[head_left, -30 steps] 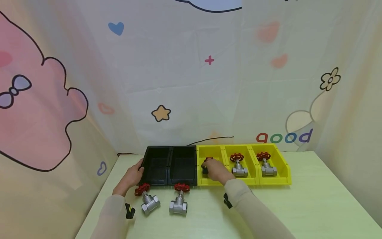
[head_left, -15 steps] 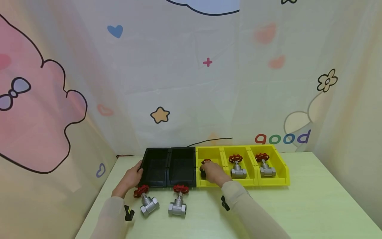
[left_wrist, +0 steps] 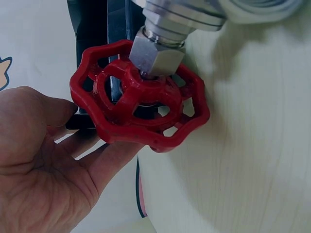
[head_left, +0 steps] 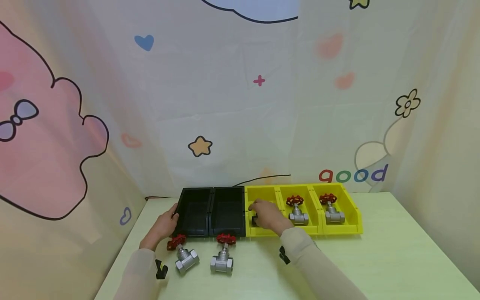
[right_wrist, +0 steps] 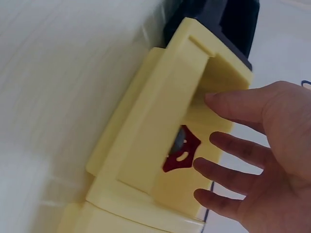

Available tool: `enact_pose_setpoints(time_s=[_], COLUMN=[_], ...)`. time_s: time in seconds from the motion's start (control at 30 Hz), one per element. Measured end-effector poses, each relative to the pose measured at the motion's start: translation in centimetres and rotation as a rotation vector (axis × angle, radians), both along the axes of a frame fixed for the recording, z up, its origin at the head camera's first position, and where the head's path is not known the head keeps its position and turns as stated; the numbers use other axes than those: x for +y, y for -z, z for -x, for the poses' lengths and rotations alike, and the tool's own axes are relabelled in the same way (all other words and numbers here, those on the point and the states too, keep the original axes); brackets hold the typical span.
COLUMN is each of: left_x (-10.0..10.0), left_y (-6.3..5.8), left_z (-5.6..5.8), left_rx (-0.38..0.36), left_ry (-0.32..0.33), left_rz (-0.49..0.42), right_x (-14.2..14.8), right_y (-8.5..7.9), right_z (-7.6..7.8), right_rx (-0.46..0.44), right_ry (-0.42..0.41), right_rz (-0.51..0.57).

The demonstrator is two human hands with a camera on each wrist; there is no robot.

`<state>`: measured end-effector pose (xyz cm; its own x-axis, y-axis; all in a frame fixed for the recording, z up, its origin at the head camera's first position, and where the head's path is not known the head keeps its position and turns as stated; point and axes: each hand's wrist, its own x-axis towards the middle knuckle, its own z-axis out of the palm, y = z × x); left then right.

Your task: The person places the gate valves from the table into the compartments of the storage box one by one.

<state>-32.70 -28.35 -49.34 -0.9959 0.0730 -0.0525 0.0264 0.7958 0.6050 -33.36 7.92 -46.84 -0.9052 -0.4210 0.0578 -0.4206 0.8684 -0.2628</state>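
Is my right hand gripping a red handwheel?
No, the right hand has its fingers spread, none curled round the red handwheel.

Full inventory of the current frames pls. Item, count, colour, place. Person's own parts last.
Black bins: 2, black, left end of row
Yellow bins: 3, yellow, right of the black ones
Loose valves: 2, silver and red, on table before black bins
Binned valves: 2, silver and red, middle and right yellow bins
Handwheel: 1, red, left yellow bin, partly hidden
Table: 1, pale, under everything
Backdrop: 1, whitish with coloured prints, behind table
Wrist pieces: 2, black, one per wrist
Sleeves: 2, pale, both arms
Left hand: 1, bare, gripping left black bin's outer wall
Right hand: 1, bare, at left yellow bin
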Motion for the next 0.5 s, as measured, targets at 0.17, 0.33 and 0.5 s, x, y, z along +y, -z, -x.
enact_pose_setpoints(time_s=[0.17, 0.33, 0.5], left_x=[0.1, 0.1, 0.2], left_y=[-0.1, -0.1, -0.2], left_z=[0.0, -0.2, -0.2], left_rx=[0.007, -0.002, -0.002], left_ry=[0.002, -0.003, 0.002], left_rz=[0.013, -0.002, -0.002], right_x=[0.1, 0.4, 1.0], right_y=[-0.8, -1.4, -2.3], right_z=[-0.5, -0.8, -1.2], right_rx=[0.009, 0.032, 0.07], right_ry=[0.005, 0.002, 0.003], right_rz=[0.002, -0.011, -0.008])
